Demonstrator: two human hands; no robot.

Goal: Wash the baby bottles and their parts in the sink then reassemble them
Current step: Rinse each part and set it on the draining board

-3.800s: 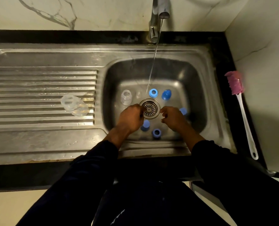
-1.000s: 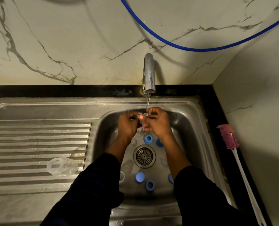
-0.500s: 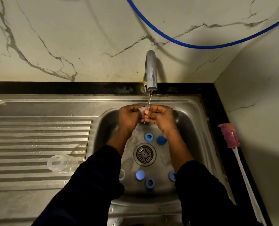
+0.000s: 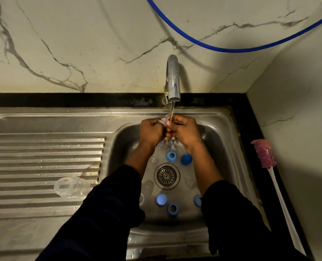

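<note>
A: Where are the hands?

B: Up under the tap (image 4: 173,80), a curved steel spout. The left hand (image 4: 151,131) and the right hand (image 4: 186,131) meet knuckle to knuckle with fingers curled, pinching a small pale piece (image 4: 164,121) between them. It looks soft and see-through but is too small to name. A thin stream of water (image 4: 172,112) falls right on it and splashes off below the fingers.

A: And the other bottle parts?

B: They are on the floor of the sink (image 4: 222,144), a brushed steel bowl with rounded corners. Beyond the round slotted drain (image 4: 167,176) lie a blue ring (image 4: 171,156) and, just beside it on the right, a blue cap (image 4: 186,159). On the near side are a second blue cap (image 4: 161,200) and a second blue ring (image 4: 173,208), touching or nearly so — I cannot tell which. A third blue part (image 4: 197,200) is half hidden by the dark right sleeve (image 4: 231,213).

A: Any bottle?

B: A clear bottle (image 4: 71,187) lies on its side on the ribbed draining board (image 4: 43,157), left of the bowl and well apart from the hands.

A: Anything else?

B: A brush (image 4: 263,153) with a fuzzy pink head and a long white handle lies on the black counter (image 4: 241,117) at the right. Behind the tap, the wall (image 4: 81,44) is white marble with grey veins, and a smooth blue hose (image 4: 222,48) sags across it.
</note>
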